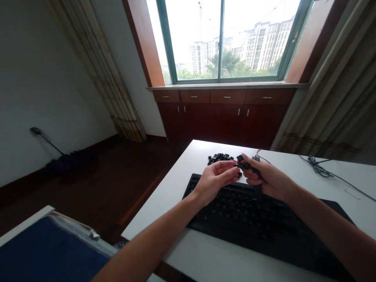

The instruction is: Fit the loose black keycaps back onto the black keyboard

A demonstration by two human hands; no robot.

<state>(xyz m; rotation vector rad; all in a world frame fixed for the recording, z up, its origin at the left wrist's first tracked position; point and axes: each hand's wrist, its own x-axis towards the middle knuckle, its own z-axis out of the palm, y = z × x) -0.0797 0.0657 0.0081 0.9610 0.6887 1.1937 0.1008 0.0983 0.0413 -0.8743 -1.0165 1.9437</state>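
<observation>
L hand (pixel 216 179) & R hand (pixel 272 181) together, fingertips both pinching small black piece (pixel 243 165) above kbd (pixel 249 223); loose keycaps (pixel 220 158) just beyond, far side.

Space above the keyboard (pixel 249 231) lies open; the keycap pile (pixel 220 158) sits far, a cable (pixel 319 168) right.

Finish check: plastics matt, woodwork glossy.
Keyboard (pixel 241 219), loose keycaps (pixel 220 157) and held piece (pixel 241 159): black plastic, matt. Counter (pixel 164 211): white, smooth, faint sheen. Cabinet (pixel 223 121) and floor (pixel 117 184): reddish-brown wood, glossy. Curtain (pixel 323 78): woven cloth, matt.
</observation>
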